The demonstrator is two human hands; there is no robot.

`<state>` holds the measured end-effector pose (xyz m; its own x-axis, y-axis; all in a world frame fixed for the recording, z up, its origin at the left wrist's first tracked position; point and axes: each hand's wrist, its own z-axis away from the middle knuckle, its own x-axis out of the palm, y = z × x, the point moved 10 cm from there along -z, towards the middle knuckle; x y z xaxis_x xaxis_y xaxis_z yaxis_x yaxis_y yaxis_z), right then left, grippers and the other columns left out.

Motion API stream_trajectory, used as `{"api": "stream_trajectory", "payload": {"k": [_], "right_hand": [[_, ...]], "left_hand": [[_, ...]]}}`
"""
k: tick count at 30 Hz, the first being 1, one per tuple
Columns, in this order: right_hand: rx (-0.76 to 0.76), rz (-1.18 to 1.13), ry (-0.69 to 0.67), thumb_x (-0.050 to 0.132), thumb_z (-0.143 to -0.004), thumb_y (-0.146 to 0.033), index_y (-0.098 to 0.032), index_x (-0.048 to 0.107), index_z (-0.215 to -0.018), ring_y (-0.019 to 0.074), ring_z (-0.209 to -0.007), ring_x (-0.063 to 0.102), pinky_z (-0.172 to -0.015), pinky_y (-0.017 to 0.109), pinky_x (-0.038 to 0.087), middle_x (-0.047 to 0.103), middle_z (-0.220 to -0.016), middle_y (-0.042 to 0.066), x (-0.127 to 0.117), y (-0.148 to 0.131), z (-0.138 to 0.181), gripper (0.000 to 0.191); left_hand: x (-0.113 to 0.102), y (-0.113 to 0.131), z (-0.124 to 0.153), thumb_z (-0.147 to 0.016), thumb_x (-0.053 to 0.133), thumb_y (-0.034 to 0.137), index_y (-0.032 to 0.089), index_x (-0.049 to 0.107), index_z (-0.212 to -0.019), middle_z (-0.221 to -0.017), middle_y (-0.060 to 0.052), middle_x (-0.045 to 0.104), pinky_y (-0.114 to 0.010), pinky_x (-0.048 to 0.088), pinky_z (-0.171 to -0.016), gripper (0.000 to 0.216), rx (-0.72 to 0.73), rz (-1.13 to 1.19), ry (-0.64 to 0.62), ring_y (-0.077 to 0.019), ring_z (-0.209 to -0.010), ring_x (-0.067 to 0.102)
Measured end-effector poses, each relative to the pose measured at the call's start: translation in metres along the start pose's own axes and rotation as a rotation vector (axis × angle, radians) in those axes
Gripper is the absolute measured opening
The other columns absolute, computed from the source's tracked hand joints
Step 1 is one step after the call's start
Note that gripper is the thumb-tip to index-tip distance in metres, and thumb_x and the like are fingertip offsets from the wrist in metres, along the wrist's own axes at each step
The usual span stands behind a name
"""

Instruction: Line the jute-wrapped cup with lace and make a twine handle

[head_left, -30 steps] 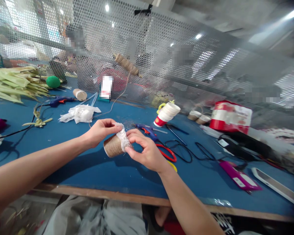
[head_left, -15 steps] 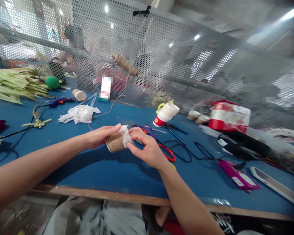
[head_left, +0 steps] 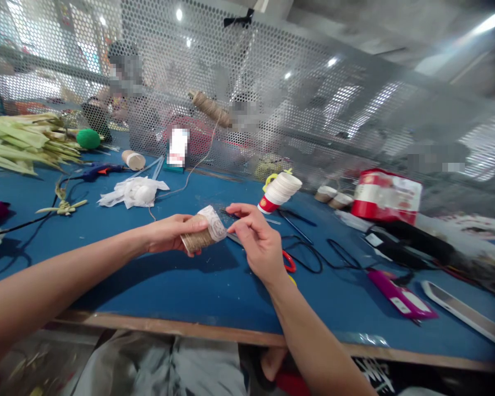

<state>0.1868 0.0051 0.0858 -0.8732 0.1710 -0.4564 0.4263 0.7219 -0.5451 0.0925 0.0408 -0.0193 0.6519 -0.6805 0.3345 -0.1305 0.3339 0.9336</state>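
Observation:
My left hand [head_left: 175, 231] is closed round a small cup wrapped in brown twine [head_left: 198, 240], tilted with its mouth end towards the right. A band of white lace [head_left: 213, 221] circles that end, and my left thumb lies near the lace's edge. Just right of the lace is my right hand [head_left: 258, 239], thumb and a finger pinched together close to the band, another finger stretched out above. Whatever the pinch holds is too small to make out. Partly behind my right hand lie red-handled scissors [head_left: 289, 262].
Left of the cup are crumpled white material [head_left: 134, 192], a blue glue gun [head_left: 97, 171] and corn husks [head_left: 28, 140]. Stacked paper cups [head_left: 279, 192], black cables [head_left: 313, 261], a purple device [head_left: 402, 297] and a phone [head_left: 466, 313] lie rightward. A perforated metal screen [head_left: 313, 110] stands behind.
My right hand has shifted slightly right, off most of the lace. The cup has tilted in my left hand, and the lace now shows smooth round the mouth end.

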Motion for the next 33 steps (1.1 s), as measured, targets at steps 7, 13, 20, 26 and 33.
{"api": "stream_trajectory", "payload": {"k": [7, 13, 20, 26, 33], "right_hand": [[-0.304, 0.312, -0.121, 0.045, -0.084, -0.021, -0.026, 0.063, -0.103, 0.0259, -0.124, 0.034, -0.1, 0.051, 0.029, 0.041, -0.133, 0.005, 0.021, -0.024, 0.005, 0.027], [-0.331, 0.358, -0.149, 0.048, -0.082, -0.026, -0.029, 0.064, -0.104, 0.0271, -0.123, 0.035, -0.098, 0.053, 0.031, 0.04, -0.135, 0.003, 0.025, -0.025, 0.006, 0.027], [-0.263, 0.267, -0.082, 0.044, -0.086, -0.027, -0.026, 0.061, -0.108, 0.025, -0.119, 0.041, -0.096, 0.05, 0.035, 0.047, -0.128, 0.007, 0.015, -0.017, 0.004, 0.028], [-0.306, 0.259, -0.068, 0.047, -0.084, -0.025, -0.023, 0.063, -0.103, 0.0253, -0.116, 0.044, -0.095, 0.049, 0.036, 0.051, -0.123, 0.009, 0.015, -0.022, 0.004, 0.025], [-0.243, 0.25, -0.059, 0.048, -0.084, -0.022, -0.022, 0.063, -0.103, 0.0237, -0.113, 0.046, -0.095, 0.047, 0.038, 0.054, -0.118, 0.01, 0.014, -0.015, 0.002, 0.024]], "left_hand": [[0.004, -0.002, 0.0, -0.077, 0.048, 0.057, 0.013, 0.058, -0.095, -0.076, -0.005, 0.061, -0.024, 0.042, -0.051, 0.048, -0.033, 0.059, 0.015, -0.013, -0.058, 0.058], [0.003, -0.003, -0.002, -0.076, 0.046, 0.061, 0.014, 0.058, -0.091, -0.072, -0.004, 0.061, -0.024, 0.042, -0.05, 0.051, -0.04, 0.081, 0.013, -0.0127, -0.057, 0.057], [0.002, -0.001, -0.001, -0.077, 0.045, 0.059, 0.013, 0.059, -0.096, -0.076, -0.005, 0.062, -0.024, 0.044, -0.05, 0.051, -0.024, 0.056, 0.026, -0.0124, -0.057, 0.058], [-0.009, 0.004, 0.001, -0.074, 0.048, 0.061, 0.014, 0.052, -0.1, -0.074, -0.004, 0.059, -0.025, 0.042, -0.047, 0.055, 0.036, -0.071, 0.179, -0.0133, -0.055, 0.057], [-0.014, 0.008, 0.001, -0.071, 0.046, 0.067, 0.013, 0.048, -0.104, -0.075, -0.003, 0.055, -0.028, 0.042, -0.051, 0.063, 0.083, -0.192, 0.282, -0.0146, -0.06, 0.054]]}}
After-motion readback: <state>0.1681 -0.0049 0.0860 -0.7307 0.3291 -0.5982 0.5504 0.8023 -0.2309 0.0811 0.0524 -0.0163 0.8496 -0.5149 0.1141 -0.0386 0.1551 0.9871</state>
